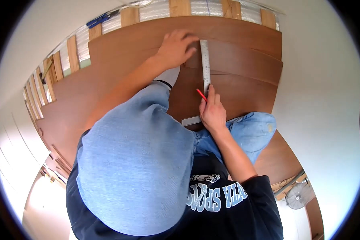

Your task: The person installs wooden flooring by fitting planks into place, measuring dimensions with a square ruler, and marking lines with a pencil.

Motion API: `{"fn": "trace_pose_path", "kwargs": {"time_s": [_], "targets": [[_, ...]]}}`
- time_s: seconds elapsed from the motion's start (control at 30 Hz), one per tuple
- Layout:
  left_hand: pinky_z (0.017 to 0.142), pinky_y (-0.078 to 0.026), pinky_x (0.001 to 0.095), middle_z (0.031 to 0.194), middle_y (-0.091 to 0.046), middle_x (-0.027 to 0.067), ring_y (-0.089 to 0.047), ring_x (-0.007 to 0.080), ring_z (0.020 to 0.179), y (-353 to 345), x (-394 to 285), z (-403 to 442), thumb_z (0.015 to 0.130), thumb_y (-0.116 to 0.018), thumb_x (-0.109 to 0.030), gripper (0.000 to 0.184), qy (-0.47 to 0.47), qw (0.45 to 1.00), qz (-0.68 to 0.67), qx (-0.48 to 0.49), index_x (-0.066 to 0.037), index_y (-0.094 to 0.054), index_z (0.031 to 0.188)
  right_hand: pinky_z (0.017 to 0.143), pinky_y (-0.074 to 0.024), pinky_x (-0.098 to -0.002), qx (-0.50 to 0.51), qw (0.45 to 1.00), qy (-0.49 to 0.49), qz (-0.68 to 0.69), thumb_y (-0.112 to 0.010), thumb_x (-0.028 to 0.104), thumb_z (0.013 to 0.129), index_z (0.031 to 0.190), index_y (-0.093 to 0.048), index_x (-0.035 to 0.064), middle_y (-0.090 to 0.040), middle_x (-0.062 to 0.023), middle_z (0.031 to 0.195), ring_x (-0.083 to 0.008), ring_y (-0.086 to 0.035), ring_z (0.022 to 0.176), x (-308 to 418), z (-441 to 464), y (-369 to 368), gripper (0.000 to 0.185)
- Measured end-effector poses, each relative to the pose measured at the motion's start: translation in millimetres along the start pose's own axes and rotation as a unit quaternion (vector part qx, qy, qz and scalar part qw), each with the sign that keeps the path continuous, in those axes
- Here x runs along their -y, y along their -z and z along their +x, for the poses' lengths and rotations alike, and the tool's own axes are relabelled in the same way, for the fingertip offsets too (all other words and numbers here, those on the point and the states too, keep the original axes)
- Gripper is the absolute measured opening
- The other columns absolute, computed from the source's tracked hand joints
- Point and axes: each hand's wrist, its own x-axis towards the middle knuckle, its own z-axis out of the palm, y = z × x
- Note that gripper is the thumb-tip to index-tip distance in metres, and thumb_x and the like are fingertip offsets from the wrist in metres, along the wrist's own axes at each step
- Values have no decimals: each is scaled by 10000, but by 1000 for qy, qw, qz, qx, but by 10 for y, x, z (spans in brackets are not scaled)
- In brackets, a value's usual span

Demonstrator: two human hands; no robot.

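A metal carpenter's square (205, 60) lies on the brown floorboards (124, 52), its long marked blade pointing away from me. The short arm (191, 121) of the square shows near my lap. My right hand (213, 114) is closed around a red pencil (201, 95), with its fingers resting on the lower part of the blade. Just left of the blade's far end, my left hand (178, 48) hovers slightly blurred, fingers apart and holding nothing. A bent leg in blue jeans is on either side of the square.
Wooden battens (73, 54) over silvery foil border the boards at the far and left edges. A blue tool (98, 20) and a hammer (44, 76) lie there. Thin strips (62, 160) are at left, a fan (300, 196) at lower right, and a white wall (324, 80) at right.
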Motion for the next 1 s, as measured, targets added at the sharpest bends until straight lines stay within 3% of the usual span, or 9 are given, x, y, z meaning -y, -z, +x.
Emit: {"fn": "trace_pose_path", "kwargs": {"time_s": [0.03, 0.07, 0.13, 0.23, 0.43, 0.63, 0.7, 0.93, 1.0], "targets": [[1088, -491, 487, 1403, -682, 99, -618, 323, 1314, -63, 101, -65, 990, -727, -315, 336, 33, 997, -29, -68, -126, -734, 1267, 713, -620, -485, 14, 1000, 10, -1, -634, 221, 1017, 1561, -456, -20, -626, -227, 1099, -411, -724, 864, 22, 13, -49, 622], [1088, -491, 487, 1403, -682, 99, -618, 323, 1314, -65, 168, -152, 990, -727, -315, 336, 37, 997, -27, -69, -126, -734, 1267, 710, -621, -486, 30, 999, 18, -2, -635, 223, 1015, 1562, -455, -21, -626, -226, 1095, -410, -726, 857, 56, -4, -94, 626], [918, -577, 465, 1151, -783, 106, -732, 343, 1058, -38, 241, -267, 1026, -686, -352, 307, 195, 953, -228, 47, -119, -753, 1215, 698, -622, -486, 40, 999, 32, -4, -634, 222, 1016, 1572, -440, -22, -625, -224, 1089, -406, -729, 839, 144, 14, -190, 637], [821, -594, 484, 963, -793, 141, -752, 377, 898, -114, 174, -372, 1050, -646, -410, 344, 168, 968, -175, 58, -107, -758, 1169, 687, -618, -536, 102, 995, 5, -8, -626, 261, 1026, 1611, -344, -41, -631, -267, 1120, -465, -716, 799, 282, -20, -334, 715], [779, -589, 529, 899, -776, 174, -747, 415, 851, -296, 228, -189, 1050, -620, -490, 411, 116, 989, -64, 68, -92, -715, 1080, 722, -623, -556, 171, 984, -41, -1, -671, 313, 1006, 1670, -165, -30, -652, -288, 1164, -491, -727, 828, 307, 52, -589, 903], [767, -590, 551, 867, -769, 179, -740, 440, 831, -291, 141, -161, 1069, -591, -472, 387, 109, 991, -24, 74, -92, -658, 1093, 722, -623, -545, 175, 983, -38, 30, -705, 321, 987, 1672, -125, -46, -670, -298, 1192, -480, -734, 844, 272, 70, -738, 970], [832, -594, 574, 972, -774, 239, -747, 465, 926, -206, 128, -117, 1087, -539, -448, 405, 116, 984, -32, 135, -59, -616, 1167, 720, -624, -540, 178, 983, -44, 25, -706, 321, 986, 1671, -124, -50, -672, -293, 1191, -474, -736, 845, 273, 96, -762, 973], [822, -591, 581, 969, -772, 242, -742, 473, 908, -253, 167, -126, 1086, -544, -442, 419, 107, 987, -46, 113, -32, -614, 1140, 704, -625, -523, 182, 983, -36, -5, -715, 315, 978, 1668, -135, -59, -680, -269, 1168, -447, -740, 838, 285, 99, -737, 976], [785, -578, 573, 929, -774, 193, -739, 447, 893, -257, 155, -153, 1077, -578, -459, 382, 103, 989, -48, 96, -84, -632, 1130, 707, -625, -523, 171, 985, -31, 1, -713, 310, 978, 1666, -149, -62, -682, -270, 1169, -445, -740, 841, 273, 107, -738, 964]]}}
